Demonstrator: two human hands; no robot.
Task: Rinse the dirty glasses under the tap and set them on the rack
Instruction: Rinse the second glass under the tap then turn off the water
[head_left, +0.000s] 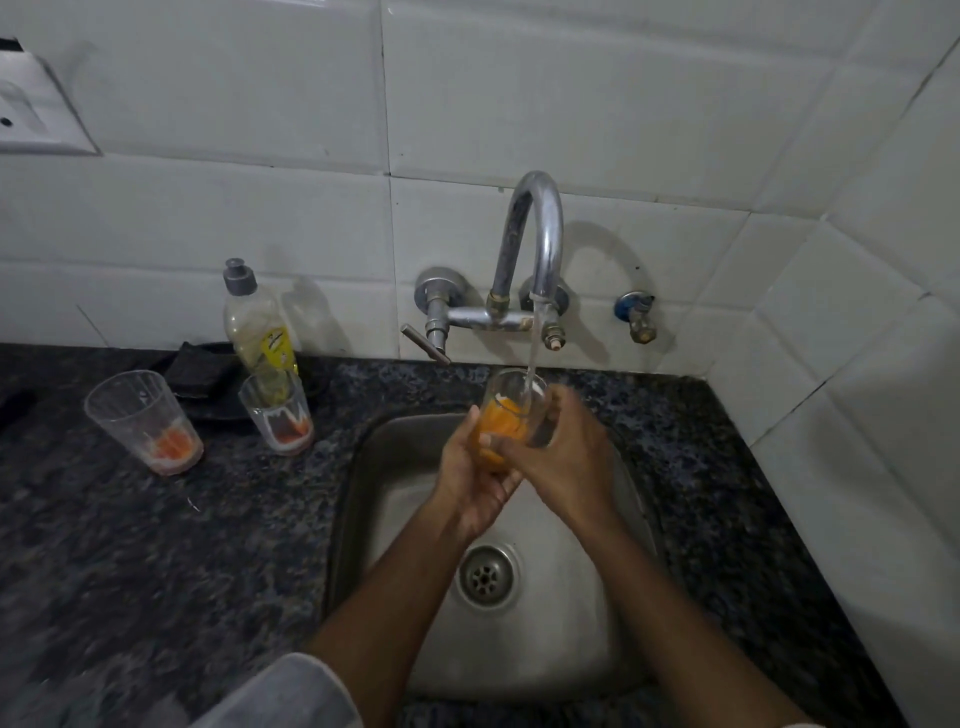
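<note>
A clear glass (506, 415) with orange liquid inside sits under the running tap (535, 249), above the steel sink (389, 519). My left hand (470, 483) cups it from below and the left. My right hand (561, 457) wraps round its right side. Water streams into its mouth. Two more dirty glasses stand upright on the dark counter to the left: one (145, 421) far left and one (278, 413) nearer the sink, both with orange dregs at the bottom. No rack is in view.
A dish soap bottle (257, 327) stands behind the nearer glass, beside a black cloth (202, 371). The tap's lever (423, 343) juts out left of the spout. A small valve (636, 317) sits on the tiled wall. The sink drain (485, 574) lies below my hands.
</note>
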